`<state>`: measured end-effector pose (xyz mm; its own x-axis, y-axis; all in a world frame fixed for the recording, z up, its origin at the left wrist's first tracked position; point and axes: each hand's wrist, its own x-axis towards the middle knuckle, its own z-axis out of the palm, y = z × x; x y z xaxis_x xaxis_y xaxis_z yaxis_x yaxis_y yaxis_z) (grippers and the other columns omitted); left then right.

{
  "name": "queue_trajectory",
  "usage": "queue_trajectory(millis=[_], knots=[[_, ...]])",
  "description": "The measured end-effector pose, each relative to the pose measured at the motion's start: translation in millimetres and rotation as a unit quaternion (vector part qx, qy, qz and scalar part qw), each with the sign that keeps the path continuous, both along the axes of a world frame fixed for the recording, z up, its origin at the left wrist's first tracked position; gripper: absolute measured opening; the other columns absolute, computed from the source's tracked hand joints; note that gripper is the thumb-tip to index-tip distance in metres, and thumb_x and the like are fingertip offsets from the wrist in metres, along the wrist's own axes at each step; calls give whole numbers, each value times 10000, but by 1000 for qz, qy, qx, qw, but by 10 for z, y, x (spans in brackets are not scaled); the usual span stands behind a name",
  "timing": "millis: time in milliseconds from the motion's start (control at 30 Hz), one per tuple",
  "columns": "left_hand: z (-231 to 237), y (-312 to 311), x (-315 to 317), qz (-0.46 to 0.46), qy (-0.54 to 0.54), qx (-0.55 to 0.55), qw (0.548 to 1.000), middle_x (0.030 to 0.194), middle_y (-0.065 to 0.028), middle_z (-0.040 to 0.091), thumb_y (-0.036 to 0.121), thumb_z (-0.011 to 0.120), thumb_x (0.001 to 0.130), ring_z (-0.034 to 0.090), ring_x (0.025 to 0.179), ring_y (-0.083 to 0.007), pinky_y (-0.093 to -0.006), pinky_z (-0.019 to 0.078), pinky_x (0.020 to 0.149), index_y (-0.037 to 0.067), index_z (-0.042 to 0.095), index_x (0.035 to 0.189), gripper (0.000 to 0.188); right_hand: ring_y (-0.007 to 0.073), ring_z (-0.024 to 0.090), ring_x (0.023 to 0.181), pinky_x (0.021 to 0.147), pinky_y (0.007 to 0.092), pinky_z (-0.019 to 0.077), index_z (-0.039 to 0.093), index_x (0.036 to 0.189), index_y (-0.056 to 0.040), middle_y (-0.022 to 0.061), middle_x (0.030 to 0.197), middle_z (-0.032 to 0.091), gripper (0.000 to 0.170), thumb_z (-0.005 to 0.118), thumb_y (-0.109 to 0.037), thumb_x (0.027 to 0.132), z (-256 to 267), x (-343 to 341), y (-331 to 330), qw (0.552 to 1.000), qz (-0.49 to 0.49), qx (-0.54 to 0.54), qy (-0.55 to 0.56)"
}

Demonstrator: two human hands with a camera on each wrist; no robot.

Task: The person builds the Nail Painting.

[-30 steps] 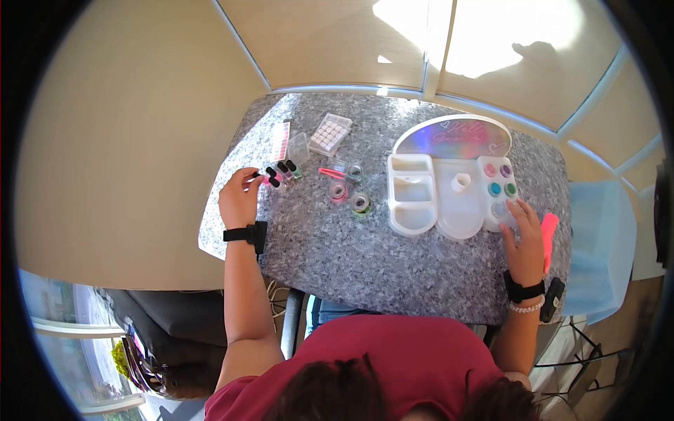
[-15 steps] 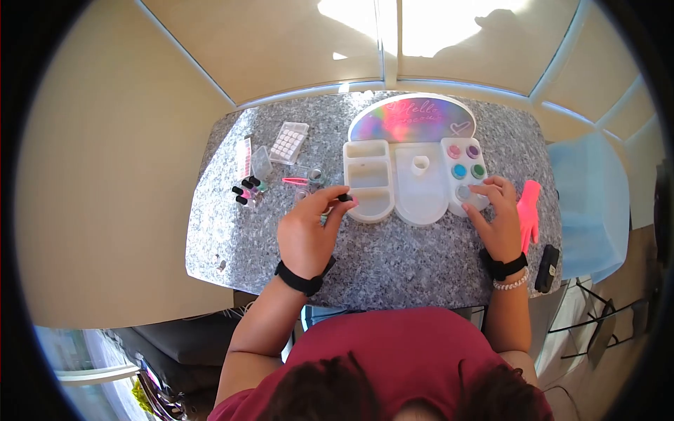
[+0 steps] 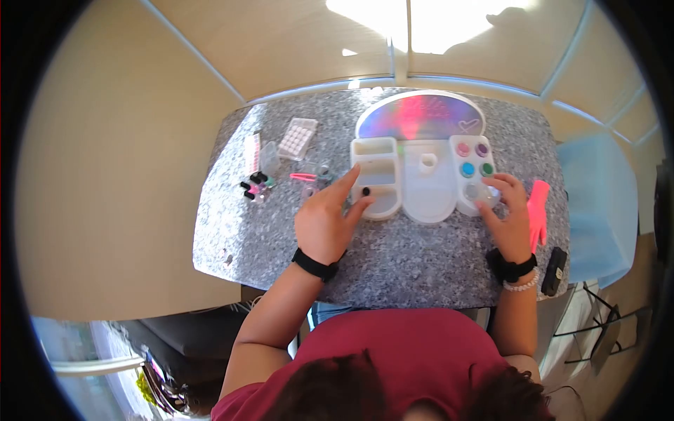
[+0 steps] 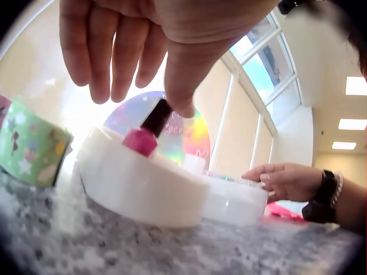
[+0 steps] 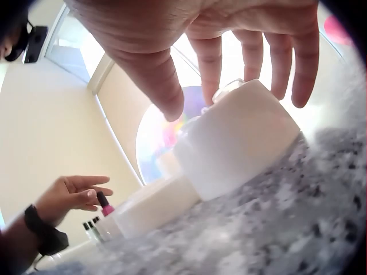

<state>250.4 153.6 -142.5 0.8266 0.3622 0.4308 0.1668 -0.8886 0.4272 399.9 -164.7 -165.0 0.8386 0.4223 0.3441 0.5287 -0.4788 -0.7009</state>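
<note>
A white vanity organizer with a rainbow mirror-like back panel stands on the speckled table. In its front left compartment leans a pink nail polish bottle with a black cap. My left hand hovers around that bottle, fingers spread and thumb tip close by the cap. At the organizer's right section, my right hand has loosely bent fingers about a clear round pot. In the right wrist view its thumb stands apart from the pot, fingers hanging behind the white wall.
More nail polish bottles stand at left, near pink tweezers and a clear box of white pieces. Pink, purple, blue and green pots sit in the right section. A pink hand-shaped item lies to the right.
My left hand has come from the bottle group to the organizer with a nail polish bottle and let it go in the front left compartment. My right hand has stayed at the right section.
</note>
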Motion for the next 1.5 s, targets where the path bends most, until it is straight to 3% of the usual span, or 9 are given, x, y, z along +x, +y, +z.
queue_trajectory(millis=[67,133,333,567,1000,1100,1200,1333,1500], knots=[[113,127,-38,34,-41,-19,998,1070,-163,821,359,918,878,800,897,-294,-384,608,763,171,816,1325,495,323,588,1357,1107,437,512,702,1404,-93,155,1473,581,468,818,-106,951,-116,22,-22,999,-7,22,43],[138,510,-104,109,-57,5,992,1104,-183,820,471,897,890,796,956,-341,-405,627,822,152,815,1295,522,306,539,1446,1162,450,488,598,1537,-70,145,1547,570,553,765,-133,1014,-302,83,-83,956,-64,200,204],[97,1546,-450,267,-1,27,963,1246,-160,810,336,813,990,765,1164,-362,-437,584,1014,103,820,1246,346,267,540,1459,1243,403,409,520,1573,31,152,1555,586,543,679,-103,1071,-445,75,-48,905,-74,318,272],[-176,2130,-653,186,46,-128,973,1095,-111,850,262,769,1007,816,1052,-249,-379,594,964,99,849,1181,251,233,567,1443,1234,384,428,537,1551,51,152,1530,619,462,579,-62,1105,-522,65,-17,821,-73,446,350],[-183,2083,-641,199,41,-60,977,1068,-111,841,225,754,1023,805,975,-281,-413,597,908,124,840,1162,193,190,591,1413,1241,368,398,627,1526,-1,112,1515,669,409,587,-108,1134,-663,-51,85,878,-68,397,257],[173,1718,-596,245,-96,54,963,1033,-99,835,200,763,1023,799,963,-287,-409,604,859,114,836,1102,138,190,595,1411,1235,367,405,628,1524,6,116,1514,672,408,592,-103,1132,-676,-34,75,881,-66,395,251],[623,1067,-468,144,-134,27,980,1027,-74,840,124,818,964,795,970,-276,-400,600,853,96,837,1060,102,196,597,1412,1229,368,415,624,1527,10,122,1522,666,414,598,-92,1127,-718,-19,39,881,-53,399,248],[748,395,-186,-136,-123,26,983,1011,-52,845,121,893,863,799,975,-229,-384,570,962,93,839,1046,193,201,603,1406,1226,371,419,623,1525,15,121,1521,667,419,609,-83,1118,-699,-26,33,888,-50,390,240],[534,131,163,-214,-47,41,975,1003,-41,835,207,872,873,779,976,-235,-422,528,1037,138,835,1024,170,233,564,1456,1244,393,413,580,1563,15,131,1557,632,481,582,-6,1082,-475,-70,-22,872,-49,399,278]])
